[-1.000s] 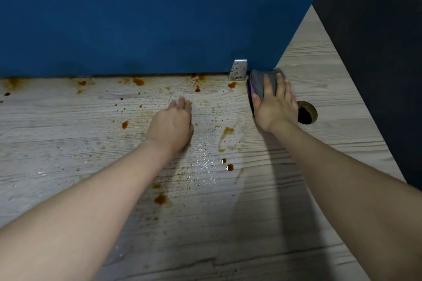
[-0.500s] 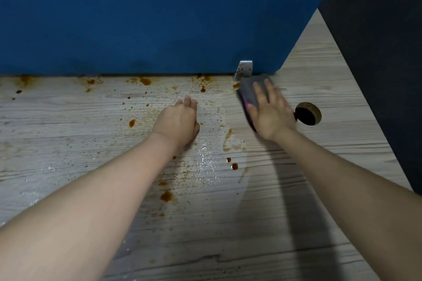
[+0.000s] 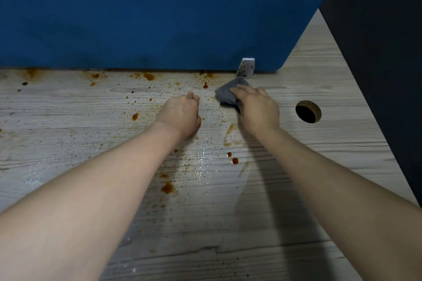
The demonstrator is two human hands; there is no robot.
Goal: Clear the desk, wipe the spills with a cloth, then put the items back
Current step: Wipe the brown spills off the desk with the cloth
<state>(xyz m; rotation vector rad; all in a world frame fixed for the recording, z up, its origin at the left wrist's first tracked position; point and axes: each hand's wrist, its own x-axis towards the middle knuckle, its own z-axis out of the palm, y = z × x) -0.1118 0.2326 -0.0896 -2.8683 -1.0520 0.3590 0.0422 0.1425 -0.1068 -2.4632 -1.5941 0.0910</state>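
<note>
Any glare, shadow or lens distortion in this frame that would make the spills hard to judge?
Head view: glare glints off the wet patch on the desk; the right arm's shadow darkens the boards beside it; the desk's back edge bows slightly from the wide-angle lens; the brown spots stay sharp.

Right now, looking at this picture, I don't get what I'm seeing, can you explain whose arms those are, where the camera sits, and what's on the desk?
There is no machine here. The two bare arms belong to a person who wears a wide-angle camera on the head, so you look forward and down as they do.

The surface is a pale wooden desk against a blue partition. Brown spills and small splashes are scattered across it, with a wet sheen in the middle. A round cable hole sits at the right, and a small metal bracket at the partition's foot.

The right hand presses a grey cloth onto the desk near the bracket. The left hand rests on the desk and holds nothing.
</note>
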